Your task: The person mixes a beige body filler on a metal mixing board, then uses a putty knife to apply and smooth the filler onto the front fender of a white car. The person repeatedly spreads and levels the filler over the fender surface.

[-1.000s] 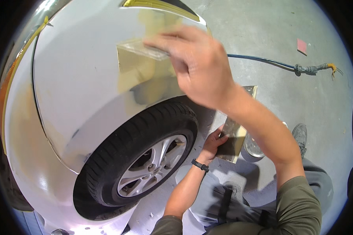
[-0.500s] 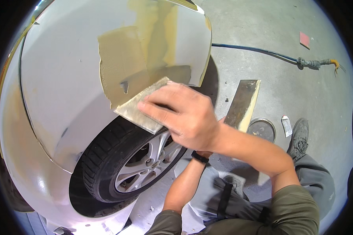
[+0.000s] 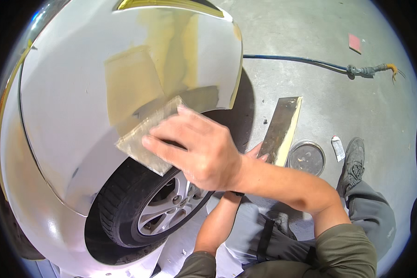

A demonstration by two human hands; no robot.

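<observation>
Head view: the right hand (image 3: 204, 150) pinches the flat spreader (image 3: 135, 143) over the lower end of the fender (image 3: 74, 69)'s putty patch (image 3: 132, 83), above the tyre (image 3: 120, 199); contact is unclear. The left hand (image 3: 255, 151), partly hidden, grips a putty-edged plate (image 3: 280, 121). Recommended: shallow blade angle, uniform pressure. The spreader appears thin and smeared; the patch, tan and smooth.

tilted grey spreader (image 3: 141, 147) seemingly touches white fender (image 3: 74, 88), cream-edged board (image 3: 280, 125) nearby.
</observation>
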